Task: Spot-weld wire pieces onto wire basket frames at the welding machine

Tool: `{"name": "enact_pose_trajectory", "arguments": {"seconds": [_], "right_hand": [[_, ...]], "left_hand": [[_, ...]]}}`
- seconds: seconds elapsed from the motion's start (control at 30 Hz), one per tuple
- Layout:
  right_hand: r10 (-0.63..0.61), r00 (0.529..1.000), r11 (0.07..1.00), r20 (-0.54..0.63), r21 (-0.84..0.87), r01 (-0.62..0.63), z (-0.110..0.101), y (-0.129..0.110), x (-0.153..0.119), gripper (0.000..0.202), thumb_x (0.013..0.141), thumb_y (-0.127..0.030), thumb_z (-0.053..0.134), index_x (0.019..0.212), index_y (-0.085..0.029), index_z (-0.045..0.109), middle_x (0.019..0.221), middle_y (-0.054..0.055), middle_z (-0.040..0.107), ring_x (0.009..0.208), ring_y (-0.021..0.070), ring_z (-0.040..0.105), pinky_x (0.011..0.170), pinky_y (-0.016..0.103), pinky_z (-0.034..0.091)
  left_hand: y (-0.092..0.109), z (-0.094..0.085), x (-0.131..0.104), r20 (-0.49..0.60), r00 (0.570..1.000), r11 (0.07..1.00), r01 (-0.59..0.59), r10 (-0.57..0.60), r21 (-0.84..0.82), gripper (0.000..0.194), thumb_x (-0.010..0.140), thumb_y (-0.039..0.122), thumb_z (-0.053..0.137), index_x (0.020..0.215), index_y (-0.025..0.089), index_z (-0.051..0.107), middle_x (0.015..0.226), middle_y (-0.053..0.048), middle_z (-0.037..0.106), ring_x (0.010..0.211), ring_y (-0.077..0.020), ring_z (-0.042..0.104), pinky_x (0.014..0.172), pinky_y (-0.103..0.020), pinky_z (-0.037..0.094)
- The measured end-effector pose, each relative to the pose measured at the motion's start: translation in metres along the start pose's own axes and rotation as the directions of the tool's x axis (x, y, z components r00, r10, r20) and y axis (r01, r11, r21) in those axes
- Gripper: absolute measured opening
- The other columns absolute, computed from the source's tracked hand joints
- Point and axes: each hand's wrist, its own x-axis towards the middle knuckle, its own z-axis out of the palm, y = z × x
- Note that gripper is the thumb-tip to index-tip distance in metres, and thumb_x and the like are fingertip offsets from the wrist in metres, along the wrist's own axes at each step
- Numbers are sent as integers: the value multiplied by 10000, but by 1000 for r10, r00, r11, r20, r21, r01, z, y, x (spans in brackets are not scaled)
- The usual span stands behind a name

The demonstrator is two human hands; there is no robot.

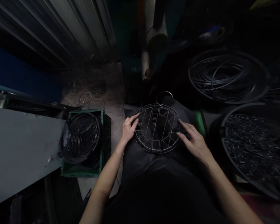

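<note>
A round wire frame (155, 127), with straight wires across it and wavy wire along its inner edge, lies over my lap. My left hand (130, 127) holds its left rim between thumb and fingers. On the opposite rim, my right hand (191, 137) grips with thumb and fingertips. Just beyond the frame, a plain metal ring (164, 93) is partly visible near a metal post.
To the left, a green crate (81, 172) carries a tub of wire rings (81, 137). A grey panel (21, 152) stands beside it. At right are a tub of small metal pieces (254, 146) and a basin of wire hoops (224, 74). A machine post (146, 65) rises ahead.
</note>
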Motion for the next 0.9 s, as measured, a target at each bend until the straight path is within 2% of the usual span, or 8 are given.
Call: {"name": "enact_pose_trajectory", "arguments": {"seconds": [0.1, 0.23, 0.37, 0.47, 0.6, 0.7, 0.8, 0.9], "right_hand": [[1, 1000, 1000, 8, 5, -1, -1, 0, 2, 508, 893, -471, 518, 1362, -277, 499, 1240, 81, 559, 1145, 226, 559, 994, 400, 471], [18, 999, 1000, 34, 10, -18, -2, 2, 3, 515, 889, -481, 519, 1363, -280, 496, 1243, 78, 549, 1148, 229, 552, 1003, 401, 461], [44, 997, 999, 65, 0, -45, -3, 8, 4, 532, 877, -511, 521, 1357, -285, 497, 1247, 78, 542, 1149, 246, 548, 1010, 420, 450], [41, 995, 999, 90, -3, -41, -4, 9, 8, 590, 866, -555, 506, 1380, -267, 463, 1247, 92, 534, 1144, 261, 549, 998, 434, 461], [77, 992, 995, 96, -66, -71, -8, 10, 15, 630, 823, -618, 525, 1308, -216, 510, 1310, 141, 474, 1159, 296, 534, 859, 404, 539], [117, 970, 991, 215, -89, -100, -14, 12, 22, 610, 800, -672, 513, 1190, -207, 572, 1268, 144, 501, 1091, 293, 570, 711, 359, 564], [45, 944, 998, 326, -52, -30, -26, 10, 27, 579, 782, -692, 523, 1110, -220, 590, 1207, 120, 548, 1030, 273, 591, 686, 348, 556], [-125, 939, 987, 321, -55, 150, -38, 6, 30, 498, 803, -662, 525, 1033, -226, 598, 1131, 102, 597, 998, 264, 582, 805, 406, 527]], "left_hand": [[-1, 1, -2, -1, 1000, 1000, 11, -11, -27, 358, 919, 346, 492, 1240, 231, 601, 790, -17, 668, 868, -164, 586, 888, -303, 453], [-3, 2, -3, 15, 999, 997, 41, -40, -67, 429, 922, 354, 479, 1330, 228, 519, 746, -6, 649, 808, -154, 577, 867, -295, 446], [-3, -2, -4, 86, 995, 996, 47, -40, -75, 405, 925, 363, 470, 1299, 231, 556, 744, -11, 669, 851, -170, 553, 890, -306, 420], [-4, -3, -4, 95, 994, 991, 61, -50, -116, 403, 923, 368, 474, 1291, 228, 562, 754, -8, 670, 854, -168, 541, 881, -300, 410], [-9, 0, -3, 101, 993, 975, 80, -60, -209, 441, 915, 371, 486, 1328, 217, 507, 709, 19, 583, 767, -132, 522, 813, -262, 412], [-11, 2, -4, 119, 991, 964, 90, -62, -250, 406, 909, 365, 493, 1277, 198, 533, 694, 29, 514, 709, -111, 500, 747, -235, 409], [-2, -4, -11, 87, 996, 972, 35, -15, -232, 355, 917, 343, 484, 1233, 198, 555, 768, 9, 528, 730, -108, 514, 748, -238, 421], [16, -18, -19, 9, 988, 981, -151, 153, -118, 311, 921, 314, 493, 1210, 230, 571, 933, -30, 558, 840, -122, 544, 812, -261, 446]]}}
